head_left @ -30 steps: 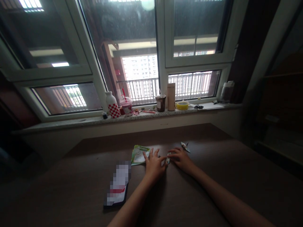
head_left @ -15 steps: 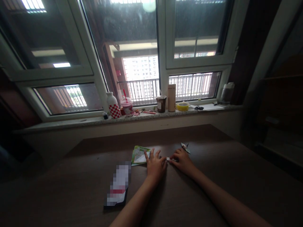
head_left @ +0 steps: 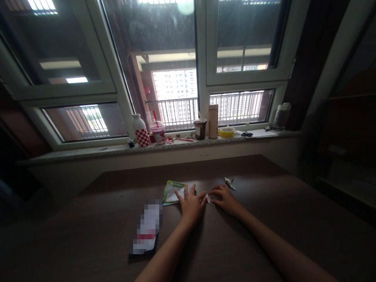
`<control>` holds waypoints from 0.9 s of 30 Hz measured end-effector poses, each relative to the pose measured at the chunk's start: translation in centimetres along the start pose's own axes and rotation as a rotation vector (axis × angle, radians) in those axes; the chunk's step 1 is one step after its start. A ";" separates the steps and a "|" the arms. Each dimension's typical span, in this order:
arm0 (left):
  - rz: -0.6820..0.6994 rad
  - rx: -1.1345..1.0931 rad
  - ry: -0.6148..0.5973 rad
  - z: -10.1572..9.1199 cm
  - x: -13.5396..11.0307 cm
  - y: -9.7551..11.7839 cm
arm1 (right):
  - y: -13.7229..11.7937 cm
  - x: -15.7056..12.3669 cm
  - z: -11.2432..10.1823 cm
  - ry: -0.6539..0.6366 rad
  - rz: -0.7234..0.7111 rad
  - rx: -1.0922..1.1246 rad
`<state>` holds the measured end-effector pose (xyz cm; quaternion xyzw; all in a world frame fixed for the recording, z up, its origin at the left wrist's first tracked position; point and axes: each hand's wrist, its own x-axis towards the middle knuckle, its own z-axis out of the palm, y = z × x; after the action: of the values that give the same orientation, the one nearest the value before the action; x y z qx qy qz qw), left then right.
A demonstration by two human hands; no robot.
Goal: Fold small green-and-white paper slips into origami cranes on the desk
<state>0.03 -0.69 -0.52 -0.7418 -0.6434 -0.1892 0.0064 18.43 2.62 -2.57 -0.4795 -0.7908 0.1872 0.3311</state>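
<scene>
A small whitish piece of paper [head_left: 209,200], seemingly folded, is held just over the brown table [head_left: 258,243] between my two hands. My left hand [head_left: 191,203] pinches its left side with thumb and forefinger while the other fingers spread out. From the right, my right hand [head_left: 225,200] grips it with bent fingers, which partly hide it. Beside the left fingertips lies a green-and-white packet [head_left: 170,192]. Just beyond my right hand sits a small pointed folded-paper piece [head_left: 230,183].
A phone-like flat object [head_left: 146,231], blurred on top, lies left of my left forearm. Along the windowsill [head_left: 182,144] stand a checkered bottle [head_left: 142,133], a pink drink cup [head_left: 158,133], a brown cup [head_left: 200,129], a tan flask [head_left: 213,122], yellow tape [head_left: 226,132] and scissors [head_left: 246,134].
The small paper has turned and shows more of its surface now, tilted between my fingers. My left hand has shifted slightly left, and my right hand's fingers have changed position a little.
</scene>
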 end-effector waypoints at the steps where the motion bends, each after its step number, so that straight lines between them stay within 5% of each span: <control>1: -0.014 -0.001 0.011 0.0 0.0 0.1 | 0.0 0.0 0.0 0.002 0.000 0.000; 7: -0.051 -0.019 0.057 -0.2 -0.1 0.5 | 0.2 -0.1 0.2 0.024 -0.047 0.003; 27: 0.017 0.016 -0.107 -1.5 0.6 -0.6 | -0.3 0.3 0.2 0.001 0.052 -0.058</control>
<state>-0.89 -0.43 0.94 -0.7561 -0.6381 -0.1440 -0.0208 17.99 2.76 -2.41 -0.5096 -0.7830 0.1726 0.3122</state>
